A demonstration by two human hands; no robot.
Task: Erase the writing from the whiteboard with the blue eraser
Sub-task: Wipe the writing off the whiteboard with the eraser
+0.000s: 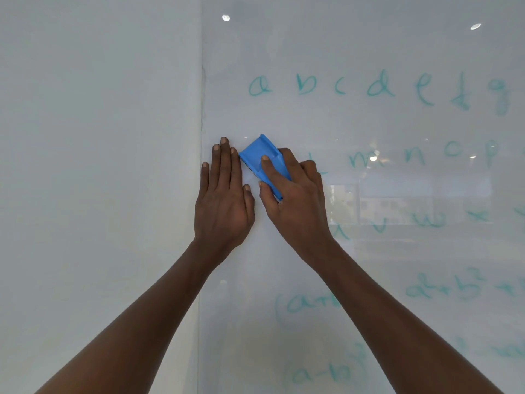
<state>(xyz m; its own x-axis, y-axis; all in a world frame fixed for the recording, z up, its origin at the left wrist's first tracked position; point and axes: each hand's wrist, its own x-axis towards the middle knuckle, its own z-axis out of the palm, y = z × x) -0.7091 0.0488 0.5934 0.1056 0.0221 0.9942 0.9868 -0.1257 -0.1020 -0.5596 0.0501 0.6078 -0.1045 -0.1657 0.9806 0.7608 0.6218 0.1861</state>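
The right hand is gripping the blue eraser against the whiteboard; just left of the eraser, the left hand is pressing flat, fingers straight.

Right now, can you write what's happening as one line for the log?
right hand grips blue eraser on whiteboard | left hand flat on board | letters not yet erased

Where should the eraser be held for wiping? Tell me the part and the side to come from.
Grip the eraser across its long side edges, coming from the lower right. It lies flat on the whiteboard, tilted up-left, and the raised side rims give purchase. The right hand holds it so, forefinger on its back.
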